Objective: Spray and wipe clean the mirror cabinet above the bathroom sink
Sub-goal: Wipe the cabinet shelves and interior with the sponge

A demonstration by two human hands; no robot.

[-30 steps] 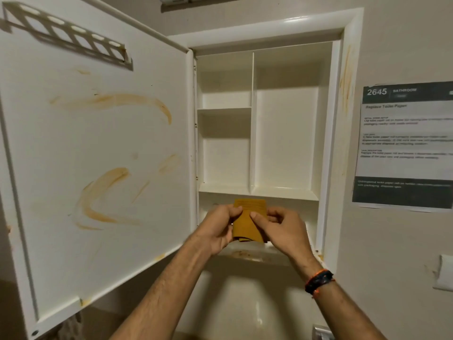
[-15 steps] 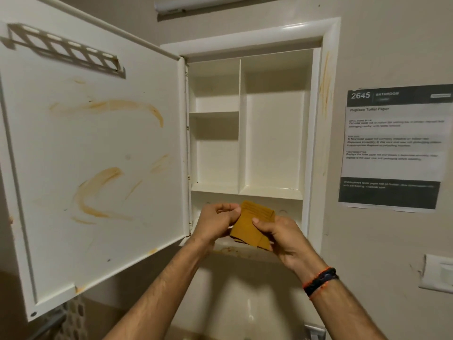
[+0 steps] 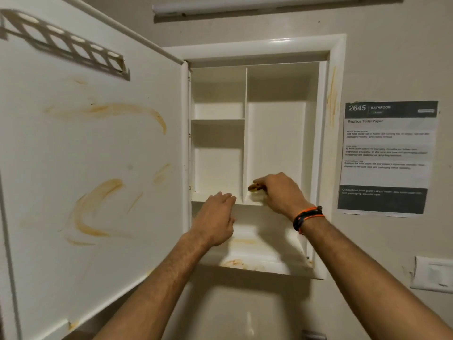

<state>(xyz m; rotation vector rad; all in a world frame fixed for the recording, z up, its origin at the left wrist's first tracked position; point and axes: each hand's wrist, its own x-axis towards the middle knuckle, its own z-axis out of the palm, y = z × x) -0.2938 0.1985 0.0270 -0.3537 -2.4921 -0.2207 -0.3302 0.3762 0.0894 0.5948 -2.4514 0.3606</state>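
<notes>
The white cabinet (image 3: 337, 153) is set into the wall with its door (image 3: 93, 153) swung open to the left. Orange-brown smears mark the door's inner face, the bottom shelf (image 3: 245, 261) and the right frame. My right hand (image 3: 279, 192) grips a folded mustard-yellow cloth (image 3: 253, 187) and holds it on the middle shelf of the right compartment; most of the cloth is hidden under the hand. My left hand (image 3: 215, 217) hovers just below the middle shelf's front edge with fingers extended, holding nothing.
A printed notice (image 3: 387, 158) hangs on the wall right of the cabinet. A wall switch (image 3: 434, 273) sits at the lower right. A tube light (image 3: 269, 3) runs along the top. The white sink basin (image 3: 240, 312) lies below.
Both hands held the cloth together below the shelf. Now my right hand alone has carried it up onto the middle shelf, and my left hand has let go.
</notes>
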